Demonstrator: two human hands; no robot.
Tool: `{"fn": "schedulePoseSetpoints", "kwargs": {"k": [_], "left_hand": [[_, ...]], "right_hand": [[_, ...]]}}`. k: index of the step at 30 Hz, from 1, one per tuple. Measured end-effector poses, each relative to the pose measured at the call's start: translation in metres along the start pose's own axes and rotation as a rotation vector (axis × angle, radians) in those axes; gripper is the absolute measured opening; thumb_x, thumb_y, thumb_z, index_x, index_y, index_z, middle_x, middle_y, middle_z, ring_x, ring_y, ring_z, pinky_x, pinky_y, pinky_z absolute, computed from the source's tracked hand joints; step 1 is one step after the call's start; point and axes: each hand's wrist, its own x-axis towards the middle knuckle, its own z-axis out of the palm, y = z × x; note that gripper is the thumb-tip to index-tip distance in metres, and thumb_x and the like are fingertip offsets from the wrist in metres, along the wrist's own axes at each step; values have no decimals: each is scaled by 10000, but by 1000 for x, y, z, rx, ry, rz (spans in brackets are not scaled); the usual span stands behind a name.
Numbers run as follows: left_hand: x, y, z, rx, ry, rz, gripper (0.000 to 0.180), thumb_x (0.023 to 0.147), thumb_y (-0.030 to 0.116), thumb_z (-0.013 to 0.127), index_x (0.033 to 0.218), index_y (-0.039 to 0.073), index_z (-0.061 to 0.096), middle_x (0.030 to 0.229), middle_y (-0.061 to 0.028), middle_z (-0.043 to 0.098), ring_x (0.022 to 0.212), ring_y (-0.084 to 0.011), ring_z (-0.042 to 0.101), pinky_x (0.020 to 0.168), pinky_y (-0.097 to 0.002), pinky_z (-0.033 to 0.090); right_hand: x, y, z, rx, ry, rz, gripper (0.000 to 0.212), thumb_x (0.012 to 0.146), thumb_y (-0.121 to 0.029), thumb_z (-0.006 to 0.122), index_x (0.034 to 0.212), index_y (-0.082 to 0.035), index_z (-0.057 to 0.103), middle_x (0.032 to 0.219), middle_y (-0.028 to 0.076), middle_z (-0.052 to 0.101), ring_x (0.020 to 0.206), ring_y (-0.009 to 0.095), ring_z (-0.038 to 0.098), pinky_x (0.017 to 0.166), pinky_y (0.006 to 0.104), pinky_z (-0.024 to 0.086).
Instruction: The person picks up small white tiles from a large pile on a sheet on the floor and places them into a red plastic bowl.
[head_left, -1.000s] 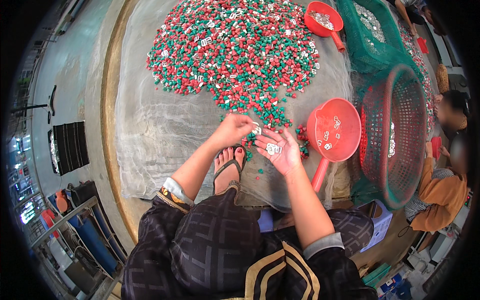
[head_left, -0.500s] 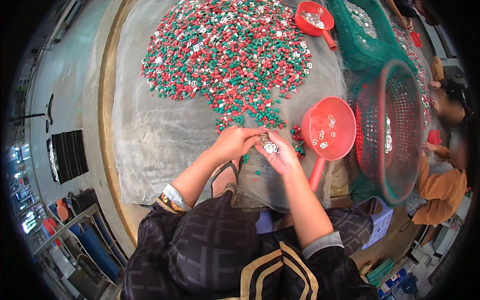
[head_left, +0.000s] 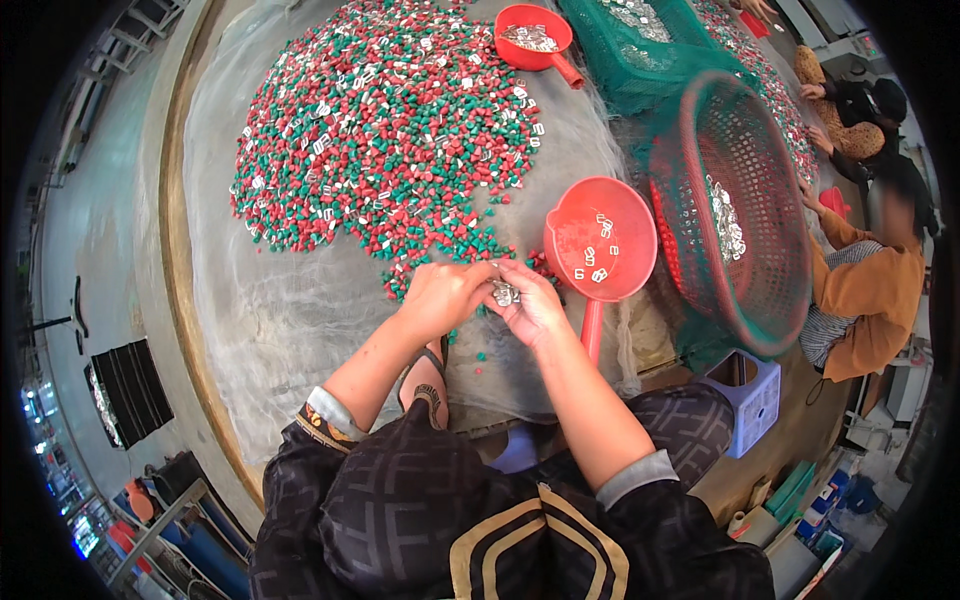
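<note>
My right hand (head_left: 532, 308) is half curled, palm up, around several small silvery metal buckle-like pieces (head_left: 506, 293). My left hand (head_left: 440, 300) meets it from the other side, thumb and forefinger pinched together at the right fingertips; what is between them is too small to make out. Just beyond both hands spreads a wide heap of red and green pebble-like bits (head_left: 400, 150) with pale metal pieces mixed in. Right of my right hand lies a red long-handled scoop (head_left: 630, 270) holding a few loose metal pieces.
A second red scoop (head_left: 512, 20) with metal pieces lies at the far edge. On the right, a red mesh basket (head_left: 760, 300) leans beside a green net-covered crate (head_left: 600, 60). A purple stool (head_left: 757, 400) stands near my knee. Co-workers sit farther right, one in an orange top (head_left: 880, 300).
The whole view has shifted, so the heap, scoops and basket appear farther left. My hands stay together, still handling the metal pieces.
</note>
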Motion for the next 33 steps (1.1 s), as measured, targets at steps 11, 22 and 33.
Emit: {"fn": "schedulePoseSetpoints", "kwargs": {"k": [11, 22, 33], "left_hand": [[85, 30, -12, -1526, -408, -500, 585, 908, 451, 399, 1305, 23, 373, 704, -58, 569, 600, -124, 509, 481, -223, 348], [54, 8, -5, -1961, -337, -545, 738, 898, 567, 261, 1389, 26, 149, 1181, -273, 486, 1082, -321, 522, 862, -356, 456], [21, -3, 10, -1839, -266, -739, 610, 940, 428, 323, 1384, 35, 182, 1195, -235, 487, 1099, -304, 508, 878, -357, 449]], "right_hand": [[-27, -66, -15, 276, 264, -274, 182, 799, -238, 511, 810, -59, 538, 800, 112, 595, 738, 250, 583, 655, 351, 479], [-41, -105, -10, 403, 416, -402, 235, 802, -279, 504, 636, -126, 438, 554, -2, 399, 449, 122, 319, 403, 243, 229], [-115, -304, -54, 294, 491, -774, 740, 863, -361, 435, 1401, -37, 44, 1473, 150, -55, 1368, 262, -51, 1061, 532, -40]]}}
